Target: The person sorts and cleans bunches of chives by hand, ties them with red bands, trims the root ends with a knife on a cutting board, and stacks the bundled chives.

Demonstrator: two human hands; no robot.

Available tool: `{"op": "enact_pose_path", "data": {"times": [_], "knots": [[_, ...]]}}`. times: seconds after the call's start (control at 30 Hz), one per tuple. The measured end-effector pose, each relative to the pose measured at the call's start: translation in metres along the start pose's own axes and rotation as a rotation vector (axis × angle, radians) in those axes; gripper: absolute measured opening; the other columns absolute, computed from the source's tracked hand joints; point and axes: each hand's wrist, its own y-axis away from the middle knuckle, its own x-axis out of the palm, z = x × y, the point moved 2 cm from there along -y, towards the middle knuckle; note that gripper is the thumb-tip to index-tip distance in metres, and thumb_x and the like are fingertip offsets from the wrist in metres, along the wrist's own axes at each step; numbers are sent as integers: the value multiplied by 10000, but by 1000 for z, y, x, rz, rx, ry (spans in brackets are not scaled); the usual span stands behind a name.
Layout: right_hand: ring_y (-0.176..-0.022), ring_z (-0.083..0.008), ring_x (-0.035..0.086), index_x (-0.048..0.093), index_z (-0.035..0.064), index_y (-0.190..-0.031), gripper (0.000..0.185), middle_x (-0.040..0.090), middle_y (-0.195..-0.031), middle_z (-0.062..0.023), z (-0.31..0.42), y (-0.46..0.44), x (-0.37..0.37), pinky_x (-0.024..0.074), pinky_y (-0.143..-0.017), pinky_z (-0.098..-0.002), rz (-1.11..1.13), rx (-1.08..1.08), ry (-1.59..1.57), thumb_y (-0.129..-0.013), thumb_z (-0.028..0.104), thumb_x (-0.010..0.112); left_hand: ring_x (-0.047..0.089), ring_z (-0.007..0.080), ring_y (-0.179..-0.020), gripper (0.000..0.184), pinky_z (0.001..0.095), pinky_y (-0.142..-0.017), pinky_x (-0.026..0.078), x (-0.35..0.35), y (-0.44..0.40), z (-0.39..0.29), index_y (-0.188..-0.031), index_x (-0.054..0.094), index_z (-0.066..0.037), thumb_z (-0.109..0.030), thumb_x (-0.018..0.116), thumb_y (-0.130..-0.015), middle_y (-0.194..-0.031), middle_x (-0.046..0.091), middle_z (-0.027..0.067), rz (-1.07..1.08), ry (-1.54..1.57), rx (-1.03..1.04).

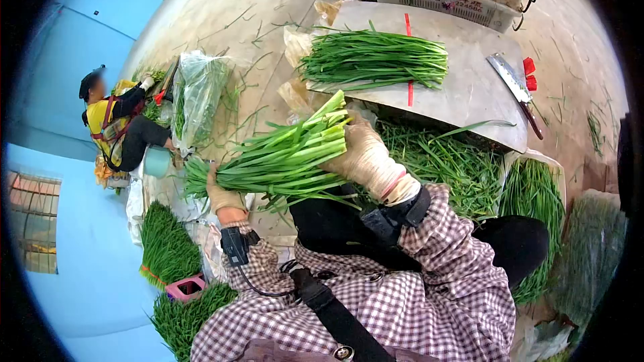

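A thick bunch of garlic chives (288, 157) lies across both my hands above my lap, its pale stem ends pointing up and right. My gloved left hand (225, 193) grips the leafy end at the left. Near the cut stems, my gloved right hand (365, 151) is closed on the bunch, its fingertips partly hidden behind the stems. Ahead of me a second bunch of chives (376, 59) rests on a grey board (469, 104), with a red strip (410, 94) running underneath it. A cleaver (513, 84) with a dark handle lies on the board's right side.
Loose green leaves (443, 167) are heaped below the board. Stacked white crates (443, 0) stand behind it. More chives (533, 208) are at my right, and others (168, 241) at my left near a pink basket (186, 288). A co-worker (111, 121) sits far left beside a plastic-wrapped bundle (201, 94).
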Motion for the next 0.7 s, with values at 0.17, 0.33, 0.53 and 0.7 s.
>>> {"op": "enact_pose_path", "data": {"times": [0.17,0.33,0.53,0.7], "knots": [[-1158,-370,515,682,130,-1112,546,530,-1274,-165,18,14,-14,438,-986,-416,40,-14,-34,-636,379,785,632,267,-866,260,427,-849,498,4,7,-4,-845,624,-88,-344,621,-886,-889,675,76,-18,1,112],[-986,-323,610,685,73,-968,291,636,-1052,-117,0,15,0,492,-871,-353,-63,-26,-478,-726,221,747,620,270,-940,235,427,-901,479,15,13,-10,-837,582,-101,-324,599,-909,-883,652,80,37,33,144],[-809,-293,625,665,65,-879,153,659,-868,-90,7,46,-29,497,-734,-366,0,-171,-150,-765,165,681,628,290,-938,259,421,-885,489,28,29,-7,-850,604,-79,-331,602,-909,-930,670,111,-78,-68,88],[-862,-256,614,655,89,-844,116,633,-874,-76,-7,81,-48,486,-752,-396,-88,-452,266,-754,159,677,640,286,-861,273,426,-823,507,5,-2,4,-840,625,-63,-329,610,-896,-915,683,119,28,-74,94]]}}
